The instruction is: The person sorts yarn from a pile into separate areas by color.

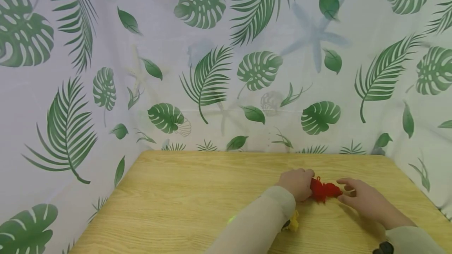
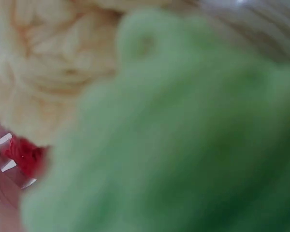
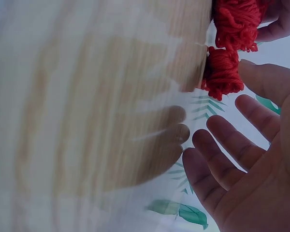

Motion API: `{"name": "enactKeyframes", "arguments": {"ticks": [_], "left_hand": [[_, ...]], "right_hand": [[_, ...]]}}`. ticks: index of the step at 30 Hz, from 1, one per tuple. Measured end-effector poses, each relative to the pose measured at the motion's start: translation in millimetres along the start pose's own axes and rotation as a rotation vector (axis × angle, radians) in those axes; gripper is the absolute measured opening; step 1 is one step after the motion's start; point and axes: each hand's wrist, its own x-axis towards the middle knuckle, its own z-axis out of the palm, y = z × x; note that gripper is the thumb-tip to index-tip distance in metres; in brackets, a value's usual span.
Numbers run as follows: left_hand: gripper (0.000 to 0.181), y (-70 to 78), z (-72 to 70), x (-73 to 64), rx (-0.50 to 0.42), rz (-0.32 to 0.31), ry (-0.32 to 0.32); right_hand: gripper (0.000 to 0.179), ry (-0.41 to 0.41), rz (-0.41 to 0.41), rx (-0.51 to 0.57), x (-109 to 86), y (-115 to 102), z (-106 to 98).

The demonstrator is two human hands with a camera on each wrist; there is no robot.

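Observation:
A red yarn bundle (image 1: 323,190), pinched in at the middle into two lumps, lies on the right part of the table. My left hand (image 1: 297,183) grips its left lump; the fingers are partly hidden in the head view. To the bundle's right is my right hand (image 1: 361,199), with its fingers spread and holding nothing. In the right wrist view, the right thumb (image 3: 268,79) is beside the smaller red lump (image 3: 224,73); whether they touch I cannot tell. Left-hand fingers (image 3: 282,24) show behind the larger lump.
Yellow yarn (image 1: 292,222) lies under the left forearm, partly covered. A bit of green yarn (image 1: 231,219) peeks out past the sleeve; it looms blurred in the left wrist view. The wooden table (image 1: 183,191) meets a leaf-patterned cloth (image 1: 226,89) behind.

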Motion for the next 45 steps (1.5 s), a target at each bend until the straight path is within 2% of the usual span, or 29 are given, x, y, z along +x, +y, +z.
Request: {"name": "enactKeyframes", "arguments": {"ticks": [6, 14, 26, 32, 39, 45], "left_hand": [[0.052, -4.0, -9.3, -6.8, 0.006, 0.006, -0.008], [0.057, -12.0, -20.2, -13.5, -0.001, 0.051, -0.035], [0.066, -33.5, -30.5, -23.7, -0.062, 0.135, -0.089], [0.068, -44.6, -40.1, -37.4, -0.086, 0.178, -0.111], [0.069, -55.3, -51.2, -55.2, -0.109, 0.196, -0.129], [0.069, -67.0, -59.3, -69.4, -0.096, 0.242, -0.136]], "right_hand": [[0.06, 0.005, 0.0, 0.003, 0.1, -0.5, 0.5], [0.06, 0.01, -0.007, -0.002, -2.1, -3.2, -0.2], [0.06, 0.013, -0.02, -0.002, -4.5, -12.5, -3.8], [0.061, 0.023, -0.047, -0.01, -5.4, -18.3, -4.7], [0.06, 0.056, -0.079, -0.021, -9.6, -32.6, -0.8], [0.057, 0.111, -0.155, -0.013, -13.4, -51.2, 6.6]]}}
